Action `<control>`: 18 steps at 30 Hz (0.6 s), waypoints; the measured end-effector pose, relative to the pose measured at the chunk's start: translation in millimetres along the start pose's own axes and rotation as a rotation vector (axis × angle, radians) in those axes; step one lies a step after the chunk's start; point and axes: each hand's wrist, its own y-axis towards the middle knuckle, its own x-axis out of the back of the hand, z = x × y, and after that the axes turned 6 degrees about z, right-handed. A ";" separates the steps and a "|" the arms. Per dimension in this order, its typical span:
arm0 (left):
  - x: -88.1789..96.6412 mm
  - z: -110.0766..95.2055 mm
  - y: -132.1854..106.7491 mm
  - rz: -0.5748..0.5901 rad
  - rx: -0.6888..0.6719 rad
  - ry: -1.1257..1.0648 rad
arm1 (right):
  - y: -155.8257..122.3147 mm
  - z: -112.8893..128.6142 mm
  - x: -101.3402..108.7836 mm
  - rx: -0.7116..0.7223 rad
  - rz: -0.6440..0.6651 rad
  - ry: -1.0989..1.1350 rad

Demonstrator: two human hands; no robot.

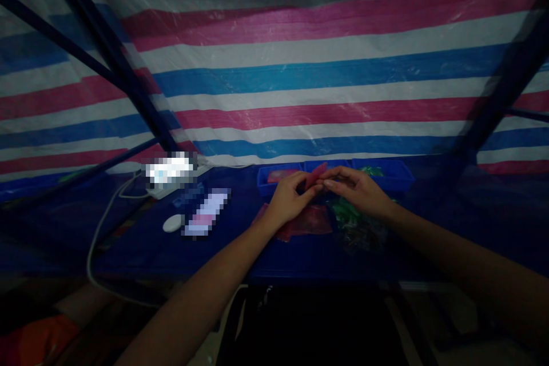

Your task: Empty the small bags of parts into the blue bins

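Observation:
My left hand (292,195) grips a small pink plastic bag (316,175) between thumb and fingers, above the blue table. The fingertips of my right hand (358,187) are pinched at the right side of that same bag. Whether anything is inside it I cannot make out. Under my hands lie more pink bags (311,221), flat on the table. Below my right hand is a pile of green pieces and small glinting items (360,226), too dark to name. Just beyond my hands stands a row of blue trays (397,176), one with pink bags, another with something green.
Left on the table are a phone (208,211), a round white object (173,223) and a bright blurred-out device (169,170). A white cable (95,246) hangs over the edge. Dark frame bars (141,106) and a striped sheet (300,77) stand behind. Orange cloth (47,338) shows lower left.

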 end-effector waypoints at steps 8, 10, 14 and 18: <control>1.0 4.6 0.5 -0.053 0.067 -0.035 | 5.6 -14.2 11.0 0.060 -0.224 -0.148; 0.8 5.4 0.8 -0.056 0.060 -0.047 | 6.8 -18.0 12.1 0.060 -0.219 -0.152; -0.8 7.2 1.2 -0.033 0.031 -0.098 | 7.3 -21.6 10.8 0.017 -0.099 -0.063; -4.6 12.0 1.9 -0.051 0.031 -0.155 | 7.5 -22.3 11.2 -0.020 -0.075 -0.025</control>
